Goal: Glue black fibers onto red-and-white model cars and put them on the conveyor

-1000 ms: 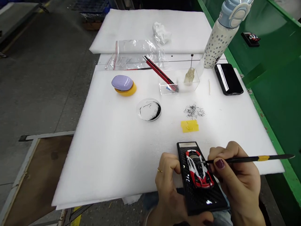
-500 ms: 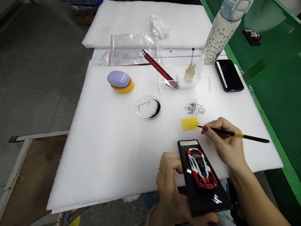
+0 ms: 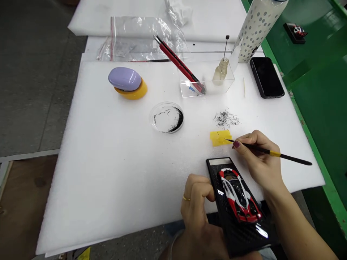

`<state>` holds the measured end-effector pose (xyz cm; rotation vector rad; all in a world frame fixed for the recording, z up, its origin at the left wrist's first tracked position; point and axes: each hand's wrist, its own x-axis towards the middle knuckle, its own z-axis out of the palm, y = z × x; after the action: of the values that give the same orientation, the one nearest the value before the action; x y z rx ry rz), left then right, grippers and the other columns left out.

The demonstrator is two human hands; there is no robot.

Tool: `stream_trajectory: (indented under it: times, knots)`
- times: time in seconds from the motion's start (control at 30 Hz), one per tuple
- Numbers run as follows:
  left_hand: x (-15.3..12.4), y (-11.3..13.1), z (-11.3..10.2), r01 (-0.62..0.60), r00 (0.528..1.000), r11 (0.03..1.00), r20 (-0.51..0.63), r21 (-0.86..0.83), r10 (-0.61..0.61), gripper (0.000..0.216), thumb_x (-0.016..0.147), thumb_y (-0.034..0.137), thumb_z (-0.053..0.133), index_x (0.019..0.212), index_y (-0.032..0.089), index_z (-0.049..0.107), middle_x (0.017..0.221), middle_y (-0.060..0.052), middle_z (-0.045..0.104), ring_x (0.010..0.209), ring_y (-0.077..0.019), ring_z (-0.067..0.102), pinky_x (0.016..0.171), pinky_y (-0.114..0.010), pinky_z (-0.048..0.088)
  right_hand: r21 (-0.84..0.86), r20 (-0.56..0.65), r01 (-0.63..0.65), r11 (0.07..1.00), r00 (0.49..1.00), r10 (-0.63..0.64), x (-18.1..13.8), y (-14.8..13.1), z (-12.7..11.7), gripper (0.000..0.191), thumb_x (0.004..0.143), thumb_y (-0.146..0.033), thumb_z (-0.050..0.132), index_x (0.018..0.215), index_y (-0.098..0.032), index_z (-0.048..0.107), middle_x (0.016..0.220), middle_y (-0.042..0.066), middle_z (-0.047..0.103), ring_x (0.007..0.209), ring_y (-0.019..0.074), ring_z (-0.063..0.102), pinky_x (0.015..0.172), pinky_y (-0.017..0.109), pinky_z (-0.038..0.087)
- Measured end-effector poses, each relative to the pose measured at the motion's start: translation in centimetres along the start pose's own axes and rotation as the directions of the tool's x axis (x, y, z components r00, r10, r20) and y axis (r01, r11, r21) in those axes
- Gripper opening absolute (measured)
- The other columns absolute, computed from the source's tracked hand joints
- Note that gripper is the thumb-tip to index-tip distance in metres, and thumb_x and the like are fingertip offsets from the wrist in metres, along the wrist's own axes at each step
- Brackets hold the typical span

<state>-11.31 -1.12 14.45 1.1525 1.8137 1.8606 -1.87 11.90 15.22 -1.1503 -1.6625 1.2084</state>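
Now, from the head camera: the right hand (image 3: 260,160) has its fingers pinched around a thin black stick (image 3: 282,156), tip touching the yellow patch (image 3: 220,137) on the foam-covered bench (image 3: 121,162). The left hand (image 3: 200,216) fingers clamp the black base (image 3: 244,234) carrying the red-and-white model car (image 3: 240,195) at the bench's near edge.

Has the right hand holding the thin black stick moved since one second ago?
Yes. The right hand left the red-and-white model car and went forward; its thin black stick now touches the yellow tape patch.
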Motion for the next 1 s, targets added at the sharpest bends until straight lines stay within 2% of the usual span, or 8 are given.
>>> stream_trajectory:
  times: [0.23,0.4,0.47,0.57,0.63,0.73,0.83,1.0]
  knots:
    - [-0.1,0.0,0.0,0.032,0.999,0.999,-0.018,-0.004,-0.032,0.065,0.08,0.086,0.059,0.085,0.024,0.04,0.074,0.002,0.039,0.062,-0.0141,0.036,0.049,-0.03,0.035,0.017,0.001,-0.018,1.0,1.0,0.018,0.0,0.2,0.0,0.019,0.085,-0.025,0.077,0.073,-0.022,0.062,0.076,0.001,0.07,0.067,0.0139,0.06,0.06,0.028,0.047]
    - [-0.2,0.1,-0.2,0.061,0.998,0.998,0.007,0.013,-0.061,0.066,0.076,0.087,0.061,0.085,0.025,0.041,0.076,0.002,0.04,0.063,-0.0146,0.036,0.05,-0.03,0.035,0.236,0.0,-0.069,0.969,0.997,0.071,-0.7,0.0,-0.4,0.019,0.084,-0.028,0.08,0.077,-0.023,0.063,0.077,0.001,0.069,0.072,0.0154,0.064,0.067,0.031,0.052]
    - [-0.1,0.2,-0.2,0.044,0.999,0.999,0.004,0.016,-0.044,0.058,0.083,0.078,0.063,0.082,0.024,0.041,0.075,0.003,0.039,0.063,-0.0144,0.037,0.05,-0.03,0.034,0.358,-0.005,-0.048,0.933,0.999,0.053,-1.6,-0.5,-0.4,0.018,0.085,-0.027,0.08,0.078,-0.024,0.064,0.071,-0.001,0.063,0.069,0.0146,0.061,0.065,0.03,0.05]
    - [0.2,0.2,-0.3,0.05,0.999,0.998,0.018,0.041,-0.051,0.033,0.097,0.043,0.06,0.078,0.024,0.041,0.073,0.002,0.041,0.062,-0.0142,0.04,0.05,-0.029,0.035,0.488,-0.026,-0.024,0.873,0.999,0.042,-3.7,-1.6,-0.4,0.015,0.089,-0.023,0.075,0.081,-0.024,0.063,0.065,-0.002,0.055,0.064,0.0141,0.054,0.058,0.029,0.044]
    - [0.4,0.1,-0.3,0.035,0.998,0.999,0.042,0.042,-0.037,0.027,0.098,0.027,0.055,0.076,0.023,0.041,0.072,0.002,0.041,0.06,-0.0135,0.041,0.048,-0.027,0.036,0.529,-0.024,-0.043,0.847,0.998,0.065,-5.2,-2.3,-0.4,0.014,0.092,-0.022,0.07,0.082,-0.024,0.061,0.064,-0.001,0.052,0.062,0.0144,0.05,0.056,0.03,0.041]
    - [0.5,0.1,0.0,0.014,1.0,1.0,0.008,0.025,-0.014,0.028,0.095,0.023,0.056,0.074,0.023,0.038,0.07,0.002,0.04,0.056,-0.013,0.038,0.043,-0.027,0.033,0.534,-0.008,-0.051,0.844,0.998,0.066,-6.7,-2.9,-0.5,0.014,0.093,-0.02,0.068,0.083,-0.023,0.06,0.064,0.0,0.05,0.059,0.0143,0.045,0.054,0.03,0.037]
    - [0.2,0.2,0.1,0.065,0.997,0.997,-0.031,0.051,-0.064,0.028,0.092,0.019,0.058,0.074,0.023,0.037,0.07,0.002,0.04,0.058,-0.0132,0.039,0.045,-0.028,0.033,0.547,0.002,-0.031,0.836,0.999,0.037,-7.1,-2.9,-0.6,0.011,0.094,-0.02,0.066,0.085,-0.022,0.06,0.064,0.0,0.05,0.059,0.0142,0.044,0.052,0.03,0.036]
    - [0.0,0.3,-0.6,0.032,0.997,0.99,0.067,0.141,-0.041,0.026,0.092,0.016,0.054,0.073,0.022,0.037,0.072,0.002,0.042,0.062,-0.0139,0.04,0.05,-0.029,0.032,0.551,0.026,-0.045,0.834,0.999,0.037,-7.0,-2.5,-0.5,0.009,0.094,-0.019,0.064,0.087,-0.024,0.062,0.065,0.001,0.049,0.06,0.0154,0.045,0.051,0.03,0.039]
